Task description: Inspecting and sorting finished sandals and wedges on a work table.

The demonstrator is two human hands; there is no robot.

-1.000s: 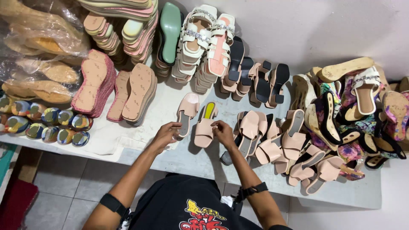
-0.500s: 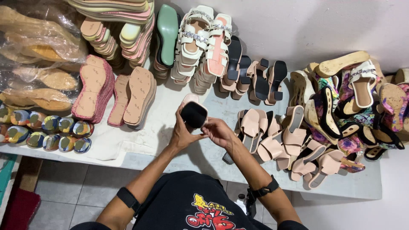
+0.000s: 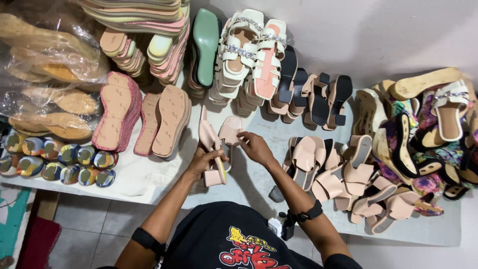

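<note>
So the pink block-heel sandal (image 3: 215, 149) is held up just above the worktop (image 3: 279, 129), roughly in the middle. The left hand (image 3: 203, 162) is wrapped around it near the heel, and the right hand (image 3: 254, 147) pinches the strap end with its fingertips. Just right of that sits a heap of matching pink sandals (image 3: 343, 179), and past those a pile of floral ones (image 3: 428, 149). Left side has tan soles (image 3: 169, 122) lying flat, plus a row of small colourful pieces (image 3: 64, 162) along the front edge. Stacks of white strappy sandals (image 3: 249, 55) lean against the plain white wall (image 3: 378, 30). The worktop is pale and scuffed, with a grey tiled floor (image 3: 94, 229) below.
</note>
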